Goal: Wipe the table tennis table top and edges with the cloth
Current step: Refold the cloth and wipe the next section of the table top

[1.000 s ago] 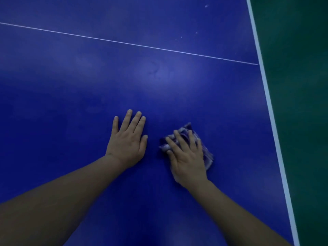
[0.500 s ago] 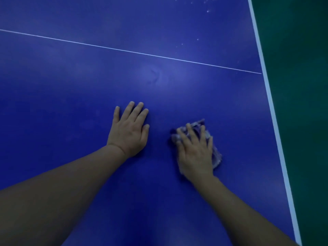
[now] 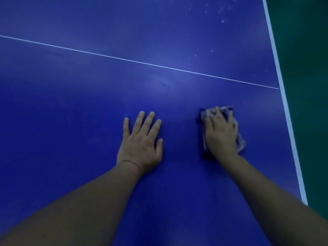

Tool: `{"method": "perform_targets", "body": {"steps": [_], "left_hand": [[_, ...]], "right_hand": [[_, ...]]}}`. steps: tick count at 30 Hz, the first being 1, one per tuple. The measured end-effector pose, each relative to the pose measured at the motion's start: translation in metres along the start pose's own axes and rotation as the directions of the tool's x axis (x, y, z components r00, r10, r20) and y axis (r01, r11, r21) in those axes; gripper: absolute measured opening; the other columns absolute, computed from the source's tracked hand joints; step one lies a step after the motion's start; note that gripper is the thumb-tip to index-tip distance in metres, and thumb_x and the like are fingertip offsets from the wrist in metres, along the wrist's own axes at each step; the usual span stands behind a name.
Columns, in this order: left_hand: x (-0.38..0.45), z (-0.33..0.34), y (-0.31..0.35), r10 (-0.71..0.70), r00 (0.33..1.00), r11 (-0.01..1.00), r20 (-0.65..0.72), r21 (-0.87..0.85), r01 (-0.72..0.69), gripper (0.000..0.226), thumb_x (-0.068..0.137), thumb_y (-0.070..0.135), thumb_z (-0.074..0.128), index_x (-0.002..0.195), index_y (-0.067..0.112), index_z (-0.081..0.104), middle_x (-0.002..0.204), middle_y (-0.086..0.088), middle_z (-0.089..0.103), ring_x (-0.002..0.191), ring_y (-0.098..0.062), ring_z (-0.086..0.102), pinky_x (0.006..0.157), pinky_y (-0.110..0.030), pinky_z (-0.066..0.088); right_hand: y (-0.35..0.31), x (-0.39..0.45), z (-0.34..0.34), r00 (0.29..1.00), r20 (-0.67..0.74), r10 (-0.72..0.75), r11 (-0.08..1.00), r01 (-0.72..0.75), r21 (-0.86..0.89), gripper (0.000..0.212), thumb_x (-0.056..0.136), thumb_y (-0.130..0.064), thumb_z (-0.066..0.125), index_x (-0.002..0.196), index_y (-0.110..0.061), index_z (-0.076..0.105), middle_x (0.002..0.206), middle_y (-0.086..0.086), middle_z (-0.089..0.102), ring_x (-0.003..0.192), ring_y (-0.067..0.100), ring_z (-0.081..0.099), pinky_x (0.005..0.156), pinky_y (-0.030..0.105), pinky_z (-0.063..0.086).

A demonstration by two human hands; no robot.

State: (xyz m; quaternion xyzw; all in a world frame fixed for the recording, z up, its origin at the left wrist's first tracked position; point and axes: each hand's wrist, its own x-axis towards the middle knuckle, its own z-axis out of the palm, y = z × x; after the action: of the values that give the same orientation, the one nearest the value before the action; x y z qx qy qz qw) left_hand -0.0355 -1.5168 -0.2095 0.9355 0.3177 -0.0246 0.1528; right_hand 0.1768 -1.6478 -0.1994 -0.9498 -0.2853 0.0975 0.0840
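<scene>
Fingers of our right hand lie spread and slightly curled over the cloth, pressing it flat against the table top rather than pinching it; the palm covers most of the fabric, so only its crumpled rim shows past the fingertips and along the outer side of the hand. We see the cloth as a bunched, soft rag with a pale and dark pattern, blurred at its edges, lying on the blue surface near the white edge stripe but apart from it.

Our left hand rests palm down on the bare table, beside the right hand with a clear gap between them. Its four fingers are straight and fanned a little, the thumb held out to the side, and it grips nothing.

We look down on a smooth, matte, deep-blue board with a soft sheen of light near the middle. A thin white centre line runs slantwise across it to meet the broader white stripe along the right border. Small pale specks dot the far right part of the surface beyond that line. Past the stripe lies a plain dark green floor. Both forearms are bare.
</scene>
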Motion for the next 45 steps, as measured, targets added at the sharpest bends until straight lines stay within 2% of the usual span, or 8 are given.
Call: {"method": "perform_targets", "body": {"steps": [4, 11, 19, 26, 30, 35, 41, 45], "left_hand": [[0.001, -0.002, 0.001, 0.000, 1.000, 1.000, 0.001, 0.010, 0.000, 0.066, 0.094, 0.050, 0.021, 0.155, 0.026, 0.028, 0.165, 0.003, 0.015, 0.153, -0.022, 0.000, 0.120, -0.056, -0.006], [0.000, -0.003, 0.001, 0.003, 1.000, 1.000, 0.014, 0.010, -0.003, 0.065, 0.094, 0.050, 0.022, 0.153, 0.025, 0.031, 0.165, 0.001, 0.019, 0.153, -0.023, 0.005, 0.120, -0.058, -0.002], [-0.001, -0.002, 0.002, 0.008, 1.000, 1.000, 0.006, 0.009, -0.008, 0.065, 0.095, 0.050, 0.020, 0.154, 0.026, 0.030, 0.165, 0.001, 0.018, 0.153, -0.022, 0.002, 0.120, -0.057, -0.004], [0.000, -0.002, -0.001, 0.008, 1.000, 0.999, 0.028, 0.032, -0.008, 0.069, 0.093, 0.055, 0.013, 0.155, 0.029, 0.028, 0.166, 0.003, 0.013, 0.153, -0.021, -0.001, 0.120, -0.056, -0.005], [-0.001, -0.003, 0.000, 0.027, 0.999, 0.998, 0.038, 0.052, -0.029, 0.071, 0.093, 0.066, 0.009, 0.155, 0.035, 0.022, 0.166, 0.002, 0.009, 0.153, -0.022, -0.005, 0.120, -0.056, -0.008], [-0.001, -0.001, 0.001, 0.026, 0.999, 0.997, 0.025, 0.076, -0.028, 0.070, 0.092, 0.070, 0.011, 0.154, 0.040, 0.024, 0.166, 0.001, 0.010, 0.153, -0.023, -0.003, 0.120, -0.056, -0.007], [-0.002, 0.000, 0.006, -0.001, 1.000, 0.992, 0.017, 0.128, -0.001, 0.071, 0.092, 0.069, 0.010, 0.154, 0.039, 0.024, 0.166, 0.000, 0.013, 0.153, -0.023, 0.001, 0.120, -0.058, -0.002], [-0.004, -0.003, 0.014, -0.023, 0.999, 0.976, 0.040, 0.219, 0.014, 0.072, 0.092, 0.065, 0.010, 0.154, 0.034, 0.029, 0.164, -0.004, 0.021, 0.152, -0.027, 0.010, 0.118, -0.061, 0.002]], "right_hand": [[-0.059, 0.076, 0.009, 0.995, -0.049, 0.083, 0.991, -0.077, 0.107, 0.048, 0.105, -0.049, 0.027, 0.148, -0.035, 0.042, 0.163, -0.010, 0.026, 0.153, 0.029, 0.005, 0.121, 0.052, 0.003], [-0.052, 0.003, 0.020, 0.904, 0.013, -0.427, 0.903, 0.427, -0.047, 0.049, 0.102, -0.053, 0.032, 0.145, -0.037, 0.048, 0.159, -0.005, 0.036, 0.151, 0.032, 0.017, 0.118, 0.055, 0.014], [-0.070, 0.099, 0.000, 0.991, 0.000, 0.134, 0.986, -0.133, 0.102, 0.047, 0.104, -0.053, 0.025, 0.148, -0.042, 0.039, 0.164, -0.010, 0.022, 0.152, 0.034, 0.003, 0.119, 0.057, 0.003], [-0.084, 0.049, 0.018, 0.947, 0.067, -0.313, 0.942, 0.319, -0.103, 0.050, 0.102, -0.048, 0.021, 0.148, -0.041, 0.040, 0.164, -0.004, 0.023, 0.152, 0.037, 0.006, 0.119, 0.057, 0.008], [0.012, 0.010, 0.001, 0.989, -0.060, -0.134, 0.987, 0.128, -0.095, 0.050, 0.101, -0.045, 0.031, 0.143, -0.030, 0.053, 0.156, 0.002, 0.041, 0.148, 0.041, 0.023, 0.117, 0.056, 0.019], [0.039, 0.090, -0.014, 0.974, -0.084, 0.209, 0.975, -0.200, 0.100, 0.050, 0.105, -0.051, 0.025, 0.149, -0.036, 0.040, 0.163, -0.007, 0.026, 0.152, 0.033, 0.007, 0.121, 0.053, 0.005], [0.041, 0.057, -0.008, 0.962, -0.006, -0.274, 0.957, 0.273, -0.095, 0.053, 0.102, -0.048, 0.020, 0.148, -0.034, 0.043, 0.161, -0.001, 0.031, 0.150, 0.040, 0.014, 0.121, 0.053, 0.011], [0.092, 0.026, -0.019, 1.000, -0.003, 0.009, 1.000, -0.009, -0.013, 0.055, 0.103, -0.055, 0.017, 0.152, -0.037, 0.035, 0.163, -0.005, 0.026, 0.152, 0.033, 0.007, 0.122, 0.052, 0.004]]}}
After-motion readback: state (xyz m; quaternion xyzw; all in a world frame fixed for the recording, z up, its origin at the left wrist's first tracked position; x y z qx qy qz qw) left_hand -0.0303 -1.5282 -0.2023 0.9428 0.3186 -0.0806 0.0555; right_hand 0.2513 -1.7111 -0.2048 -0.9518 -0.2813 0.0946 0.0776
